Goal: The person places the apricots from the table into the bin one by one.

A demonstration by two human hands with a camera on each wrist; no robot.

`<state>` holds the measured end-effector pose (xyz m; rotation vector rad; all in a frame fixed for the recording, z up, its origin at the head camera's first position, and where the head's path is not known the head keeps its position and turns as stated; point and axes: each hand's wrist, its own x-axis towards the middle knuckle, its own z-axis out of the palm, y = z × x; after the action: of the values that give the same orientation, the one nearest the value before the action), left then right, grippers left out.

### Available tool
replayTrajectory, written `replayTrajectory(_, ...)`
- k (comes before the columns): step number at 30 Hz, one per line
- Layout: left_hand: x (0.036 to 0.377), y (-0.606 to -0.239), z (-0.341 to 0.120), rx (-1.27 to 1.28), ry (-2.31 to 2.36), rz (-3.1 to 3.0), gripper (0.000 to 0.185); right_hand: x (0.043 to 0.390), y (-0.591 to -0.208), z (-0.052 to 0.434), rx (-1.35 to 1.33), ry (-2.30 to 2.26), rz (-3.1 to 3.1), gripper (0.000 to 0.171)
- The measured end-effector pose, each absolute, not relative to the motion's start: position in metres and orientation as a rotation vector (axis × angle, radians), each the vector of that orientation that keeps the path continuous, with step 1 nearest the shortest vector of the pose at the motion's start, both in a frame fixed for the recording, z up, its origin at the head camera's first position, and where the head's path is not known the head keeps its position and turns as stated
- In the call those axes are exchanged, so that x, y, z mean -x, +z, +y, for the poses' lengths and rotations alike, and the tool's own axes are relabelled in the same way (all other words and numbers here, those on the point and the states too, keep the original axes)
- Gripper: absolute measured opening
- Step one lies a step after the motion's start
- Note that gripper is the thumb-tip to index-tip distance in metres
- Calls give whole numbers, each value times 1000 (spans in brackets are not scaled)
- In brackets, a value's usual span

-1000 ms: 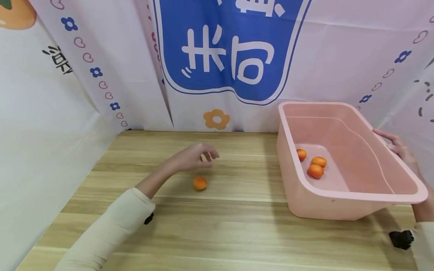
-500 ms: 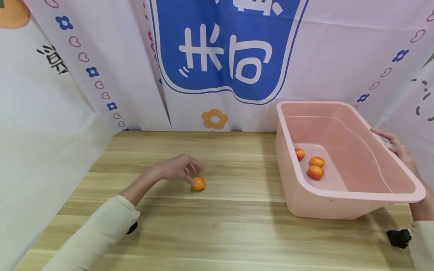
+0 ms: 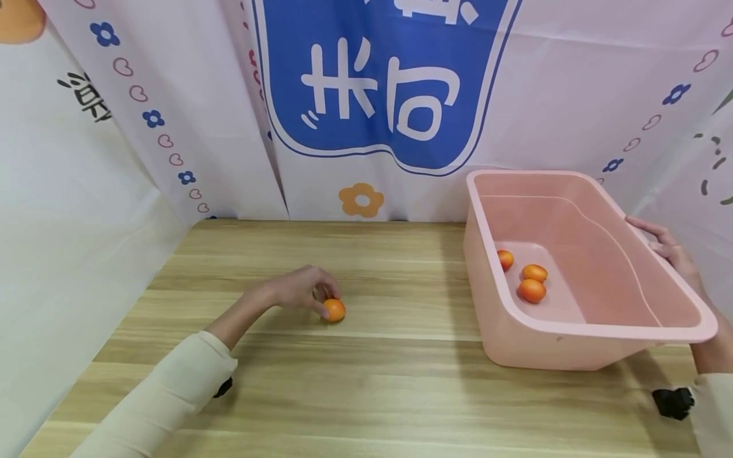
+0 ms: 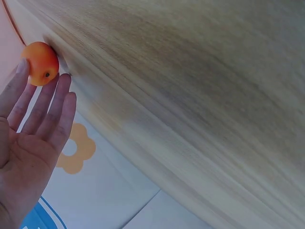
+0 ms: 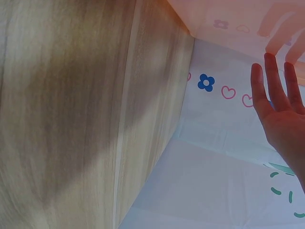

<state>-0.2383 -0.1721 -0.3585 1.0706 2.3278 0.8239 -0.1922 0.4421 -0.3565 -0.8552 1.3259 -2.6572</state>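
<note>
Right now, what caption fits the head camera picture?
Left hand touches an orange fruit on the wooden table; right hand steadies the tilted pink tub.

L hand [image 3: 300, 289] came down from above the table w/ fingers [image 4: 45, 102] loose, now touching the orange fruit [image 3: 334, 310]; sleeve slid back toward the near edge. Fruit hasn't budged.

In the head view the left hand [image 3: 298, 291] covers the far side of the orange fruit [image 3: 335, 310], so whether the fingertips grip it or only touch it cannot be told. The left wrist view is blurred and cuts the palm at the frame's edge. The right hand [image 3: 670, 249] lies behind the pink tub [image 3: 578, 334] rim; its palm is hidden, and its wrist runs off the frame's right edge
</note>
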Motion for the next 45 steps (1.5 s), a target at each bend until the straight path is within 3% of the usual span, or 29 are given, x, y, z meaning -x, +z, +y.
replayTrajectory(17, 237, -349, -169, -1056, 868, 2402, 22, 189, -353, 439, 826, -2651, 1447, 72)
replayTrajectory(30, 240, -339, -159, -1098, 976, 2546, 33, 187, -353, 438, 793, -2652, 1526, 71)
replayTrajectory(45, 259, -300, -104, -1101, 1319, 2549, 27, 181, -351, 431, 730, -2662, 1660, 66)
